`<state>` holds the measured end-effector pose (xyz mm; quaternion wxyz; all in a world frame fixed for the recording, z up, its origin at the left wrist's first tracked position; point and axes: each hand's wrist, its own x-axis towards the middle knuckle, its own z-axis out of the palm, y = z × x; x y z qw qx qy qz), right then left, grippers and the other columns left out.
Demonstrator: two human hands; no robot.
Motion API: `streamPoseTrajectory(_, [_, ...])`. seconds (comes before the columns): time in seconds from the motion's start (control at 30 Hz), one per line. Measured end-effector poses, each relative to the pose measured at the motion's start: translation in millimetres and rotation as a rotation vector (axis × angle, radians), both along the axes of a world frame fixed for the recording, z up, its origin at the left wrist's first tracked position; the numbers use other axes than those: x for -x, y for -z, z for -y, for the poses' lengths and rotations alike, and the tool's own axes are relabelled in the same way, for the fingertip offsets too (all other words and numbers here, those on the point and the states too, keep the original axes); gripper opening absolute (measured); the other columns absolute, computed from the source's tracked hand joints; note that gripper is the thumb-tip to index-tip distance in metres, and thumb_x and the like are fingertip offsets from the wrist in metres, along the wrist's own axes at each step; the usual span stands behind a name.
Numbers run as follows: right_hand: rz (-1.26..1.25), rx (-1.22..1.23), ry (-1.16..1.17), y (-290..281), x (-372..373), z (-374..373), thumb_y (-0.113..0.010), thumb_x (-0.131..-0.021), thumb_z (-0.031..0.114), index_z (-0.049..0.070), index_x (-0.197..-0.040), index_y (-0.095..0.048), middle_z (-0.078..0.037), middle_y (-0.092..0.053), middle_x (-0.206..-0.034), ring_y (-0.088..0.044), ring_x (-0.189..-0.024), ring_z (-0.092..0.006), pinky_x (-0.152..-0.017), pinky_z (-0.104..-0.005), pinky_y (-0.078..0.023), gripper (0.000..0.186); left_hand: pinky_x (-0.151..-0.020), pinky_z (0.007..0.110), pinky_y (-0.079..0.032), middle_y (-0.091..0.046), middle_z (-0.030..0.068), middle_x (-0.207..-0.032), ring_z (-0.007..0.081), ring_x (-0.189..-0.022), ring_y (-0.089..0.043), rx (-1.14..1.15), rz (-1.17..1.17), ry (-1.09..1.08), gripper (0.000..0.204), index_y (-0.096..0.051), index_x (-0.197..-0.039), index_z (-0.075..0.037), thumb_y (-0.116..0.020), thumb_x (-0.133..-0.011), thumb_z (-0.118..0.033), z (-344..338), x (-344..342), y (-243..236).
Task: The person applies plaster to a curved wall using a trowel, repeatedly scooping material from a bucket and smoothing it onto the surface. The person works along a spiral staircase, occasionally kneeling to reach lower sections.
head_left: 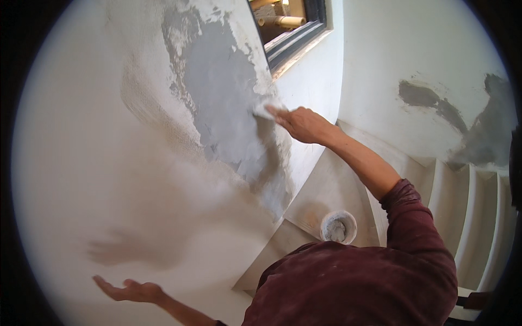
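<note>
My right hand (304, 124) reaches up to the wall, its fingers closed around a pale, flat piece (265, 110). That piece is blurred, so its exact kind cannot be made out, and it lies against the right side of a grey plaster patch (217, 81). The patch has ragged edges and runs down the white wall (65, 163). At the lower left, my left hand (130, 290) is open and holds nothing, its fingers stretched out in front of the wall, with a shadow cast above it.
A round white bucket (353, 223) with greyish-white paste inside stands on a stair landing (326, 185). Steps (462, 206) curve down the right side. A dark-framed window (296, 46) opens at the top. More grey patches (418, 94) mark the right wall.
</note>
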<state>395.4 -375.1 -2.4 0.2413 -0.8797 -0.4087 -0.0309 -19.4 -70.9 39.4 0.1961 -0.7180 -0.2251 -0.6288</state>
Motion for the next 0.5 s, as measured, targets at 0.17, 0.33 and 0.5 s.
streamPoseTrajectory(0.17, [0.294,-0.166,0.071,-101.8,1.0,-3.0,-0.035,-0.102,0.040,0.026,-0.147,-0.033,-0.022,-0.066,-0.079,-0.065,-0.075,-0.0403,-0.072,-0.0506,-0.053,0.048,-0.112,0.056,-0.018,-0.017,0.0187,-0.154,0.0377,-0.144,-0.006,0.117,-0.013,-0.081,0.068,-0.025,-0.147,0.000,-0.031,-0.101,-0.050,-1.0,-35.5,68.5])
streamPoseTrajectory(0.33, [0.490,-0.232,0.069,-144.8,-14.1,-24.4,-0.033,-0.104,0.035,0.021,-0.147,-0.036,-0.020,-0.064,-0.071,-0.064,-0.061,-0.0320,-0.070,-0.0426,-0.054,0.045,-0.116,0.050,-0.004,-0.005,0.0131,-0.160,0.0319,-0.147,0.005,0.172,-0.019,-0.085,0.068,-0.018,-0.151,-0.004,-0.020,-0.102,-0.050,-22.1,-64.0,101.9])
streamPoseTrajectory(0.5, [0.134,-0.008,0.073,-65.8,-0.4,-15.7,-0.037,-0.102,0.032,0.020,-0.148,-0.032,-0.024,-0.065,-0.076,-0.067,-0.071,-0.0383,-0.069,-0.0466,-0.056,0.048,-0.117,0.045,0.006,0.000,0.0118,-0.161,0.0262,-0.148,0.007,0.004,0.021,-0.286,0.065,-0.019,-0.151,-0.003,-0.018,-0.103,-0.047,-35.8,-78.1,110.5])
